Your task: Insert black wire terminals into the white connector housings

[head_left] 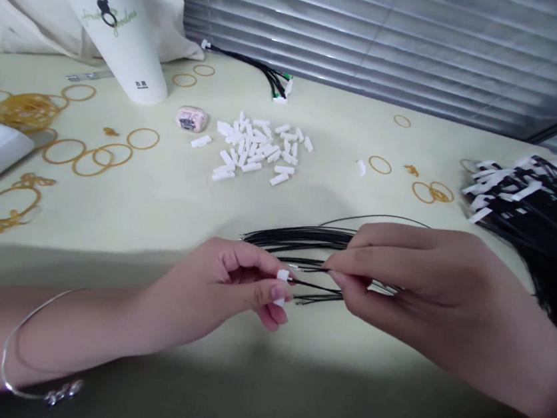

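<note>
My left hand (244, 282) pinches a small white connector housing (283, 276) between thumb and fingers. One black wire (315, 285) runs from that housing toward the right. Close by on the right, my right hand (402, 270) grips a thin black wire between thumb and forefinger, its metal-tipped end (296, 267) sticking out just above the housing, apart from it. Under and behind the right hand lies a bundle of black wires (300, 237) with bare terminal ends pointing left. The palm side of the right hand hides part of the bundle.
Loose white connector housings (255, 146) lie in a pile beyond the hands. A finished-looking harness (254, 65) rests by the blinds. Many black wires with white ends (512, 189) are heaped at right. Rubber bands (103, 159), a white tumbler (127, 37) and a pink-wrapped lump (191, 118) stand left.
</note>
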Demonstrator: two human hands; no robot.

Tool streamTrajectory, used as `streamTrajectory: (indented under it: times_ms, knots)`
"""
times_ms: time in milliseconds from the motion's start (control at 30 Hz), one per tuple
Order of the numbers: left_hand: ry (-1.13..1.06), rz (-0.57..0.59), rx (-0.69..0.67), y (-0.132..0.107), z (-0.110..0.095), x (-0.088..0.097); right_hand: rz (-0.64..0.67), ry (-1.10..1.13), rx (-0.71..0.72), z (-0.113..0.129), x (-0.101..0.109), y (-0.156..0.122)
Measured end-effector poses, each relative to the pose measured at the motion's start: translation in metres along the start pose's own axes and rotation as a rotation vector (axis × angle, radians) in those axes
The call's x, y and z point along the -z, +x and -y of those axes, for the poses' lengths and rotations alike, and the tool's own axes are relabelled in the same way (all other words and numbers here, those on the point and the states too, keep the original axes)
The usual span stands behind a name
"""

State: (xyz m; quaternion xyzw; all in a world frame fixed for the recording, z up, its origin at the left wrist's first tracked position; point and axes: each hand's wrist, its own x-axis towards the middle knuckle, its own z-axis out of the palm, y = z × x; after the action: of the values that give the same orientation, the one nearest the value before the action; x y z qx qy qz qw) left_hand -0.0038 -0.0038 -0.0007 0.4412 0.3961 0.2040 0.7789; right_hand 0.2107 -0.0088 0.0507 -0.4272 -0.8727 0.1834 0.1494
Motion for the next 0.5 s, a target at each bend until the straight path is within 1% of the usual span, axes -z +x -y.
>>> streamTrajectory:
  times_ms: [133,333,500]
  knots:
    - [0.023,0.0,0.006,0.0001,-0.0002,-0.0002,0.018,0.037,-0.017,0.0033,-0.0035,0.0003]
    - [0.058,0.001,-0.011,0.0002,-0.0013,0.0,-0.012,0.041,-0.036,0.004,-0.0102,0.0027]
    - [0.064,-0.005,-0.015,0.0001,-0.0016,-0.0002,0.042,0.064,-0.104,0.0054,-0.0099,0.005]
